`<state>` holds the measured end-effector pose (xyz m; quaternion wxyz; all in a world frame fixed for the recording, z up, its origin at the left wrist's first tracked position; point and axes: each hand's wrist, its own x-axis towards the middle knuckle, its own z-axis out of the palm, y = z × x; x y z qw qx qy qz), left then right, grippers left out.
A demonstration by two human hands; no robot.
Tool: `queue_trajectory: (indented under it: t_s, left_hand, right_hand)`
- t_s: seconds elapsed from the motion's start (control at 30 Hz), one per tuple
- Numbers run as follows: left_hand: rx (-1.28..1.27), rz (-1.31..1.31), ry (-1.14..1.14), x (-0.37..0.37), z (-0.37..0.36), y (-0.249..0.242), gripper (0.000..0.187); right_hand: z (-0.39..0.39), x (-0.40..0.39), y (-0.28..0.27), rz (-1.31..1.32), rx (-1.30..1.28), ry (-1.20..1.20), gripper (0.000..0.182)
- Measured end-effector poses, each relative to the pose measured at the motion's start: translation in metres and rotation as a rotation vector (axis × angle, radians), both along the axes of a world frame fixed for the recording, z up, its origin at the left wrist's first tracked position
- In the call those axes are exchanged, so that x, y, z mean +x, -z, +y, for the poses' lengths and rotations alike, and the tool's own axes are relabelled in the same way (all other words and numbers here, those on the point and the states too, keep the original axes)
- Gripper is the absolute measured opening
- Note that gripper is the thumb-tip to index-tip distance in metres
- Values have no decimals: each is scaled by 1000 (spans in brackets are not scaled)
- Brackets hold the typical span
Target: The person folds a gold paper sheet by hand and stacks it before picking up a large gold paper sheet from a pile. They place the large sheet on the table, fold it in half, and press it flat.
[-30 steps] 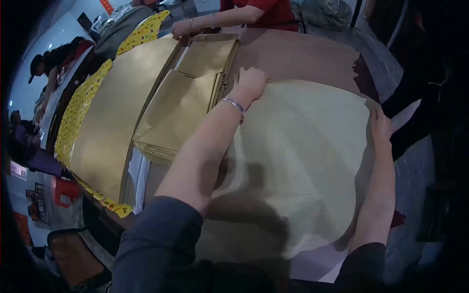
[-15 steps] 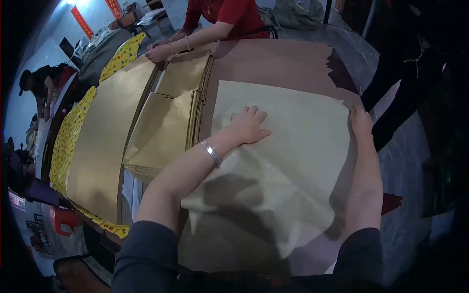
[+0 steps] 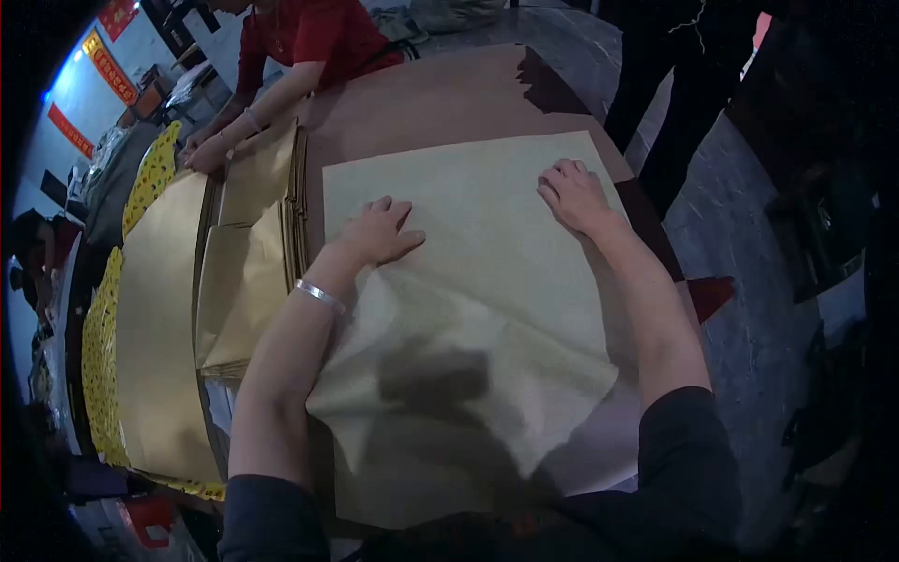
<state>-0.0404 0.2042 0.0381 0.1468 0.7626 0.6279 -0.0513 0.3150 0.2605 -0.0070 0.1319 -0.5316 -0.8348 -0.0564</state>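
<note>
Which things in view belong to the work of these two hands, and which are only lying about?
In the work:
- pale sheet
- left hand and right hand, both on it
- brown covering, underneath

Probably just lying about:
- folded gold stack
- long gold sheet
- yellow patterned material

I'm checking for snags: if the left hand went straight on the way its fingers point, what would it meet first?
Probably the far edge of the pale sheet, then the brown surface beyond; how closely the left hand rests is hard to judge.
</note>
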Motion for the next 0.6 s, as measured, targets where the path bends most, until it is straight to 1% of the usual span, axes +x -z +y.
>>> queue_trajectory:
  t_s: [0.03,0.07,0.1,0.17,0.2,0.23,0.3,0.37,0.4,0.47,0.5,0.53,0.57,0.6]
  left_hand:
    - [-166,-48,35,-3,4,-14,67]
    - [-39,-172,88,-5,-14,-30,63]
    - [87,-291,127,-10,-42,-48,58]
    - [249,-502,263,-18,-92,-83,55]
    - [206,-587,208,-23,-129,-111,53]
    - [170,-675,162,-31,-169,-128,52]
    - [98,-928,107,-70,-237,-125,50]
    - [-31,-1373,-156,-102,-300,-88,49]
    - [-27,-1374,-178,-102,-321,-69,49]
    - [15,-1246,-703,-101,-355,-31,55]
    - [14,-1251,-727,-103,-369,-9,55]
    - [27,-1266,-720,-104,-374,11,57]
    - [43,-1282,-713,-98,-373,16,58]
    - [126,-1295,-760,-93,-372,19,62]
  right_hand:
    - [2,-2,2,-17,5,31,27]
    - [5,-3,7,-30,5,50,28]
    - [3,-6,-6,-51,-110,47,33]
    - [6,-8,-6,-74,-182,102,41]
    - [2,-10,-5,-80,-200,59,41]
    - [0,-9,-4,-93,-193,67,44]
    - [-1,-9,-2,-107,-182,53,47]
    - [-4,-8,9,-114,-137,117,49]
    - [2,-5,16,-87,-116,93,50]
    - [5,-11,9,-137,-143,88,47]
    - [-1,-15,2,-185,-153,106,44]
    - [-13,-21,-5,-190,-101,83,35]
    - [-13,-23,-1,-196,-104,68,35]
    - [-12,-23,3,-167,-62,43,32]
